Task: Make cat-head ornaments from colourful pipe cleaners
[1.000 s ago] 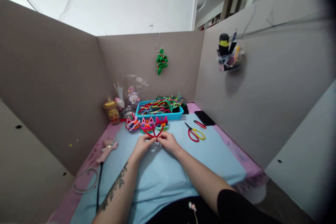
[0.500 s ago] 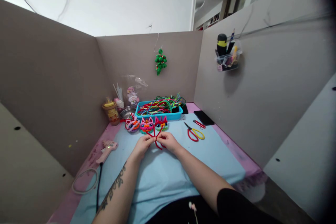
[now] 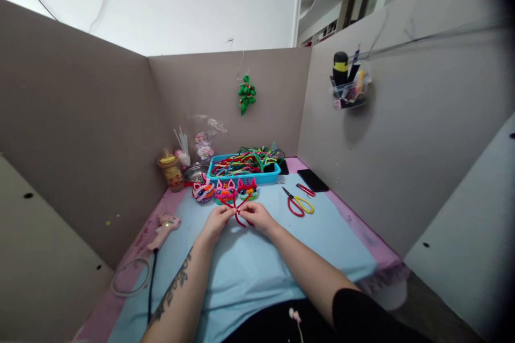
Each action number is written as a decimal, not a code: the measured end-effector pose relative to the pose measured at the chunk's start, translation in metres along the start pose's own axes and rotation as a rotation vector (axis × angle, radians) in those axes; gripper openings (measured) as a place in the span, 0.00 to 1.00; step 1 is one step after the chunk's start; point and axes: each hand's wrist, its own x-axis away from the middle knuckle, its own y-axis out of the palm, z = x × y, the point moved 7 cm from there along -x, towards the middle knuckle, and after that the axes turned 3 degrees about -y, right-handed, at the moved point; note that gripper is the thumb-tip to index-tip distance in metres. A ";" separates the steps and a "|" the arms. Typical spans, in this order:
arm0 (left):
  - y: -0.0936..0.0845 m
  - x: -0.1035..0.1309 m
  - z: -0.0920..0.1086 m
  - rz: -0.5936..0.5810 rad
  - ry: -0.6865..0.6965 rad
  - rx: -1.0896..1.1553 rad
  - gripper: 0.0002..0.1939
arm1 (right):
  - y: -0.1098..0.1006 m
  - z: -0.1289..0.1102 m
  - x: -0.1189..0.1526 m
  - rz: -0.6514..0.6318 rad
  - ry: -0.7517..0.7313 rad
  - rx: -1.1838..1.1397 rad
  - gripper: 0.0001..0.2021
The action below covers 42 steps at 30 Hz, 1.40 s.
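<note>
Between my hands is a bundle of red pipe cleaners (image 3: 237, 209), crossed at the middle with their ends spreading out like a star. My left hand (image 3: 220, 219) pinches it from the left side, and my right hand (image 3: 256, 216) pinches it from the right, the fingertips nearly meeting at the crossing. Just beyond stand three colourful pipe-cleaner animal heads: a pink and purple one (image 3: 203, 191), one with pink ears (image 3: 225, 191) and a red and green one (image 3: 247, 189). Fingers hide part of the red stems.
A blue tray (image 3: 261, 177) full of coloured pipe cleaners stands behind. Scissors (image 3: 296, 206), a small red tool (image 3: 306, 189) and a black phone (image 3: 313, 180) lie right. On the left are a pink glue gun (image 3: 164, 231) with its cord, a drink cup (image 3: 171, 172) and a metal bowl (image 3: 196, 173).
The red pipe cleaners have turned slightly, and their upper ends now spread wider to the left. My left hand has shifted a little; both hands still pinch the bundle.
</note>
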 end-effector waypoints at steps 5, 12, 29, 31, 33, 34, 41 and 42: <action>0.001 0.001 0.001 -0.013 -0.005 0.031 0.16 | 0.000 0.006 0.000 0.003 0.051 -0.057 0.10; -0.006 -0.001 -0.003 0.026 -0.038 0.133 0.18 | -0.002 0.005 0.001 0.025 0.081 -0.100 0.09; -0.009 -0.004 -0.010 0.026 -0.082 0.227 0.17 | -0.006 0.007 -0.001 0.060 0.089 -0.172 0.10; -0.009 -0.003 -0.009 0.029 -0.081 0.227 0.17 | -0.006 0.008 -0.001 0.058 0.100 -0.185 0.09; -0.009 -0.003 -0.007 0.029 -0.080 0.219 0.17 | -0.005 0.009 -0.001 0.051 0.110 -0.208 0.09; -0.008 -0.002 -0.007 0.028 -0.080 0.214 0.17 | -0.004 0.010 -0.001 0.049 0.112 -0.222 0.09; -0.009 -0.003 -0.007 0.032 -0.089 0.212 0.17 | -0.004 0.013 0.000 0.051 0.146 -0.292 0.11; -0.010 -0.003 -0.007 0.037 -0.092 0.221 0.17 | -0.004 0.014 0.000 0.058 0.158 -0.304 0.11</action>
